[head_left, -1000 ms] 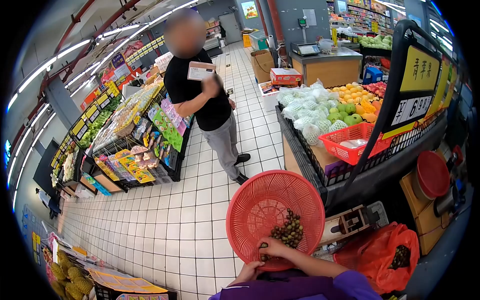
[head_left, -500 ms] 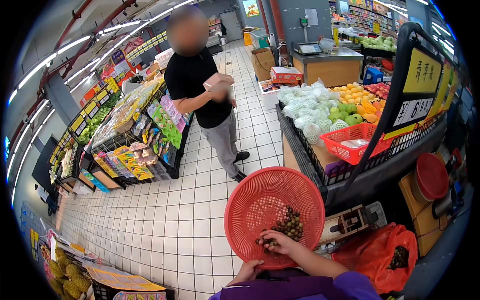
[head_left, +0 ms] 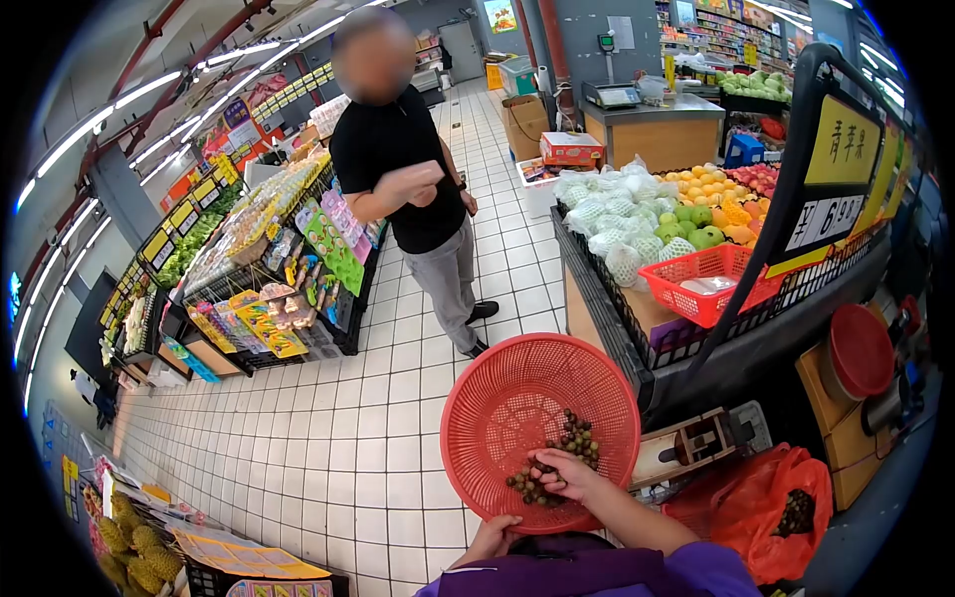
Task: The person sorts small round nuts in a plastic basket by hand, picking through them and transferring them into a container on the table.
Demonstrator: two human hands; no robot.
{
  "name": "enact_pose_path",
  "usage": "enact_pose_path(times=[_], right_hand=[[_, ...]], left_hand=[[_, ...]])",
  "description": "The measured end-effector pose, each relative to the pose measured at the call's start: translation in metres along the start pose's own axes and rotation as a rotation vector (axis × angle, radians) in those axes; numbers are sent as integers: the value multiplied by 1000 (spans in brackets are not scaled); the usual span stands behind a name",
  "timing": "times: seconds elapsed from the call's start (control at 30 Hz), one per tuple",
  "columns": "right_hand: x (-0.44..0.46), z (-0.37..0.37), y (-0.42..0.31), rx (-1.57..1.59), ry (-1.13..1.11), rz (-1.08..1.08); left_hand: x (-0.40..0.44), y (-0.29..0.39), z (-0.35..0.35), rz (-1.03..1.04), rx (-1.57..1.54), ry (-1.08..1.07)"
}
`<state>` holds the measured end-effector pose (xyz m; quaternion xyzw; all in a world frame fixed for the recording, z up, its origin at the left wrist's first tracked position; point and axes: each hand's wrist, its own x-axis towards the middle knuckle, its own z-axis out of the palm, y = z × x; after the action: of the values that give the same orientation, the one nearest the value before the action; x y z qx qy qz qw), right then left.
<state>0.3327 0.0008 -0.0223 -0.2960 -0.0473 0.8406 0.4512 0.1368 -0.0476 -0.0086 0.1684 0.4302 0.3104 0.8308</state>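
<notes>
A large red mesh basket [head_left: 497,398] is tilted in front of me, with many small round brown-green fruits [head_left: 579,438] in its lower right part. My left hand [head_left: 496,533] grips the basket's near rim. Inside the basket, my right hand [head_left: 565,474] is among the fruits, its fingers curled. Whether it holds any of them is hard to make out. More such fruits lie in a red plastic bag [head_left: 756,507] at the lower right.
A person [head_left: 398,169] in a black shirt stands ahead, holding a blurred pale object. To the right is a fruit stand [head_left: 637,358] with a price sign [head_left: 841,149] and a small red basket [head_left: 708,284]. Durians [head_left: 144,557] lie at lower left.
My right hand has moved right and slightly up among the fruits, which are more spread toward the near side. The basket has shifted slightly left. The other person's hand and object have moved.
</notes>
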Motion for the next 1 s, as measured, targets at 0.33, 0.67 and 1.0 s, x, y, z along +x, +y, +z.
enact_pose_path(times=[0.33,0.67,1.0], right_hand=[[-66,-19,-55,-6,18,-479],[-107,-183,-61,401,713,-669],[-88,-188,-32,141,994,-787]], left_hand=[[2,1,-18,70,-30,122],[-13,25,-1,138,54,66],[-3,12,-14,75,8,79]])
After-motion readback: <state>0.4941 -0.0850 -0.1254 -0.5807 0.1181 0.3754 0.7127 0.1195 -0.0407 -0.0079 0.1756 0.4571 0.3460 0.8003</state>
